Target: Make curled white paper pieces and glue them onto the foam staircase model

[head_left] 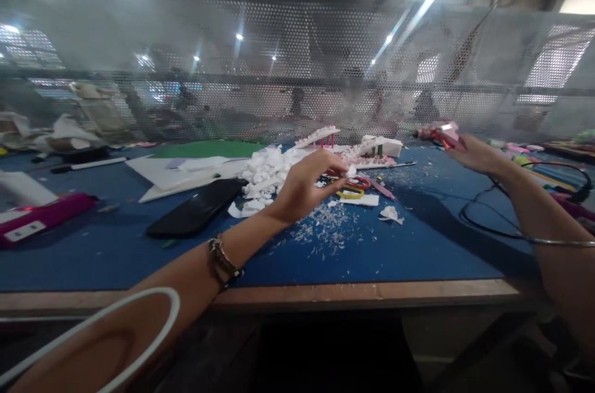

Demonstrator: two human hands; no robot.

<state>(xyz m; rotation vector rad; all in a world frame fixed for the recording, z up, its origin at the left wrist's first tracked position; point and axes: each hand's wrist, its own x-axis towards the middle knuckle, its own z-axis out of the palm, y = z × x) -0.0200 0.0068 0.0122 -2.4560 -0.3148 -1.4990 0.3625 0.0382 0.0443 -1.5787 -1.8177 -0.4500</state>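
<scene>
Table [441, 263]: blue, wooden near edge [325, 295]
Left: magenta-and-white object [58, 213], black phone [198, 210]
Middle: white paper scraps [267, 173], pale shavings [325, 225]
Far left: green sheet [204, 149]
Right: black cable [493, 232]

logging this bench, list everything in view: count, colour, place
tabletop: one, blue, below
perforated screen: one, grey, behind
power strip: one, magenta, left
paper scraps: many, white, centre
shavings: many, white, front centre
phone: one, black, left of scraps
sheets: several, white, green, behind phone
posted pieces: several, pink-white, centre back
loops: two, red, yellow, centre
cable: black, right, count unclear
tool: one, pink, right
clutter: uncounted, mixed, both edges
left hand: one, centre, pinching scrap
right hand: one, right, holding tool
</scene>
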